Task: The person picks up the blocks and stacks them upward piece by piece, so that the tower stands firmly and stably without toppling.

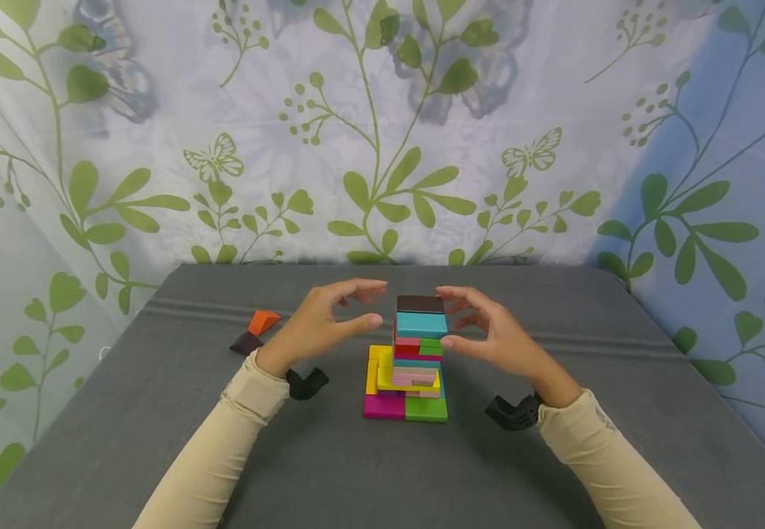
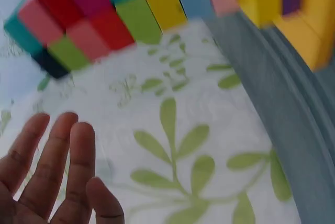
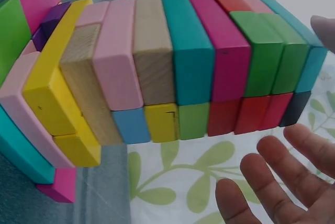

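Note:
A tower of coloured blocks [image 1: 415, 360] stands mid-table on a wider base of magenta, green and yellow blocks. Its top is a dark brown block [image 1: 419, 303] over a teal one [image 1: 421, 324]. My left hand [image 1: 365, 305] hovers open just left of the tower's top, with a small gap between them. On the other side my right hand [image 1: 456, 317] is open; its thumb and forefinger are at the tower's edge, and I cannot tell whether they touch. In the wrist views the tower [image 2: 104, 14] [image 3: 172, 77] lies beyond spread fingers [image 2: 52, 171] [image 3: 272, 182].
An orange wedge [image 1: 264, 320] and a dark block [image 1: 246, 342] lie on the grey table [image 1: 554, 441] to the left. A leaf-patterned curtain [image 1: 382, 147] hangs behind and to both sides. Black wrist mounts [image 1: 306, 383] [image 1: 513, 413] sit under each wrist.

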{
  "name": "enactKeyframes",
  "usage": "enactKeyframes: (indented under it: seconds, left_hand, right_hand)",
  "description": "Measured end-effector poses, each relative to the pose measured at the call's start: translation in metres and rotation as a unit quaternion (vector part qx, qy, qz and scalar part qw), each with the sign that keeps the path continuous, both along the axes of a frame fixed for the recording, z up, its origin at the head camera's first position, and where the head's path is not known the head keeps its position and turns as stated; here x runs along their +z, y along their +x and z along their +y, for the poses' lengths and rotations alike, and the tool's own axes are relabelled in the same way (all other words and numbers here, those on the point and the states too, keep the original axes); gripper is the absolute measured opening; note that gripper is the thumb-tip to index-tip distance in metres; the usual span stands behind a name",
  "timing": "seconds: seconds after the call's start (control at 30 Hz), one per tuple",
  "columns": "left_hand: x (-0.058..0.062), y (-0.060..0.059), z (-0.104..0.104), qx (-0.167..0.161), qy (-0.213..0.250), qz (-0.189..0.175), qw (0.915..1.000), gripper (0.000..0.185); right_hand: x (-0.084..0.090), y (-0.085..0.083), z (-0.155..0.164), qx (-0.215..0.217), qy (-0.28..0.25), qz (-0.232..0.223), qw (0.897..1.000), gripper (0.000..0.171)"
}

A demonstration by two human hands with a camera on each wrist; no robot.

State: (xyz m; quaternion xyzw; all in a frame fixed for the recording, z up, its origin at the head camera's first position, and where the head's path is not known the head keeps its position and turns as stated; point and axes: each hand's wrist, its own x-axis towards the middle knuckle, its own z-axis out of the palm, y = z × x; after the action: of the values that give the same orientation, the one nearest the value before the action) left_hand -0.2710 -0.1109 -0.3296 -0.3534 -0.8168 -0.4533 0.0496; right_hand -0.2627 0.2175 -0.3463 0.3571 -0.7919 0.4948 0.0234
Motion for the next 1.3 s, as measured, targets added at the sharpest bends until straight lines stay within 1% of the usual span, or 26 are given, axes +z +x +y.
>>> enactKeyframes:
  seconds: [0.1, 0.2, 0.3, 0.43, 0.53, 0.6, 0.73, 0.8, 0.87, 0.97, 1.07, 1.17, 1.23, 1.3]
  left_hand:
    - [-0.001, -0.001, -0.023, 0.026, -0.006, -0.014, 0.9995, 0.044]
    - [-0.004, -0.001, -0.050, 0.054, -0.014, -0.029, 0.9980, 0.040]
    - [-0.007, 0.000, -0.078, 0.077, -0.025, -0.055, 0.9952, 0.038]
    - [-0.008, 0.001, -0.114, 0.100, -0.041, -0.093, 0.9898, 0.038]
    - [-0.010, -0.001, -0.137, 0.115, -0.076, -0.110, 0.9844, 0.036]
    - [-0.015, -0.004, -0.152, 0.126, -0.114, -0.115, 0.9788, 0.036]
    - [-0.030, -0.010, -0.175, 0.144, -0.197, -0.119, 0.9625, 0.041]
    - [-0.037, -0.012, -0.181, 0.148, -0.226, -0.125, 0.9548, 0.045]
    - [-0.044, -0.013, -0.184, 0.149, -0.241, -0.131, 0.9499, 0.046]
    - [-0.052, -0.014, -0.185, 0.145, -0.247, -0.132, 0.9490, 0.043]
    - [-0.055, -0.015, -0.182, 0.143, -0.247, -0.124, 0.9502, 0.036]
    - [-0.050, -0.013, -0.174, 0.142, -0.249, -0.118, 0.9508, 0.032]
    - [-0.043, -0.011, -0.164, 0.134, -0.248, -0.111, 0.9528, 0.033]
    - [-0.034, -0.008, -0.152, 0.124, -0.240, -0.101, 0.9576, 0.037]
  right_hand:
    - [-0.003, -0.001, -0.003, 0.005, 0.001, -0.007, 1.000, 0.067]
    - [-0.005, -0.001, -0.005, 0.002, 0.005, -0.016, 1.000, 0.067]
    - [-0.006, -0.001, -0.008, 0.000, 0.004, -0.024, 1.000, 0.068]
    - [-0.006, -0.001, -0.009, 0.001, -0.003, -0.033, 0.999, 0.069]
    - [-0.005, -0.001, -0.008, -0.001, -0.006, -0.038, 0.999, 0.068]
    - [-0.005, -0.001, -0.008, -0.002, -0.007, -0.040, 0.999, 0.067]
    - [-0.005, 0.000, -0.006, -0.004, -0.005, -0.042, 0.999, 0.067]
    - [-0.006, 0.000, -0.006, -0.004, -0.004, -0.044, 0.999, 0.067]
    - [-0.006, 0.000, -0.005, -0.004, -0.004, -0.045, 0.999, 0.066]
    - [-0.007, 0.000, -0.005, -0.002, -0.003, -0.046, 0.999, 0.066]
    - [-0.007, 0.001, -0.005, 0.000, -0.004, -0.045, 0.999, 0.066]
    - [-0.007, 0.001, -0.004, 0.000, -0.004, -0.044, 0.999, 0.066]
    - [-0.007, 0.001, -0.004, 0.000, -0.004, -0.044, 0.999, 0.066]
    - [-0.007, 0.001, -0.004, 0.000, -0.004, -0.044, 0.999, 0.066]
